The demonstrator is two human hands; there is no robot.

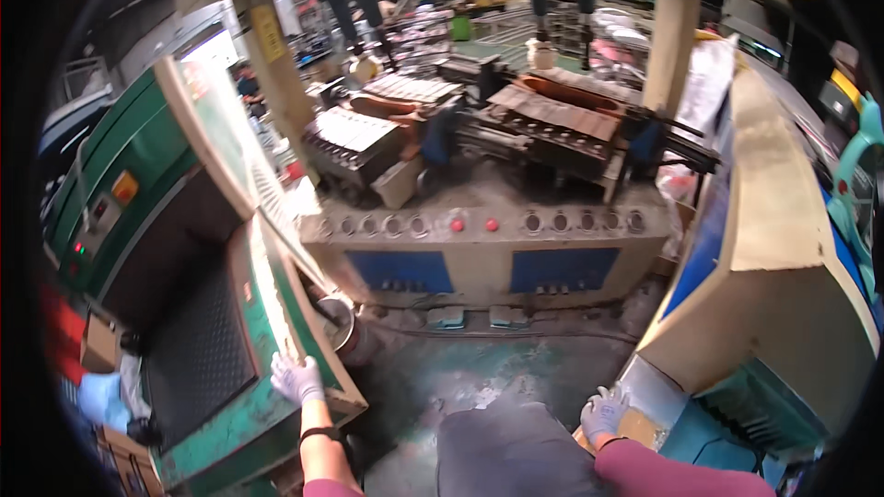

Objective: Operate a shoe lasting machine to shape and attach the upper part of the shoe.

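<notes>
Your left hand point(296, 379) is in front of the console point(488, 267) and to its left, laid on the pale rim point(268, 290) of the green cabinet point(221, 451). Its gloved fingers lie slightly apart over that rim; you cannot tell from here whether they clasp it. Your right hand point(605, 411) is in front of the console and to its right, beside a tan piece point(637, 425) and a silver box point(652, 387). Its fingers are bent with small gaps between them; whether they pinch anything, you cannot tell.

So the rim runs along the console's left, while the tan piece and the box sit to its front right. A teal crate point(695, 442) is farther right of the console, below the beige housing point(764, 313).

On the console's front you have two red buttons point(474, 225) between rows of round dials point(368, 225), with two blue panels point(399, 271) under them. Two ribbed stations point(354, 129) stand on top of it. At its foot are two teal pedals point(445, 317), and a bucket point(339, 322) stands by its left front corner. Your dark-clothed leg point(516, 451) is in front of the console, over the worn floor point(414, 368).
</notes>
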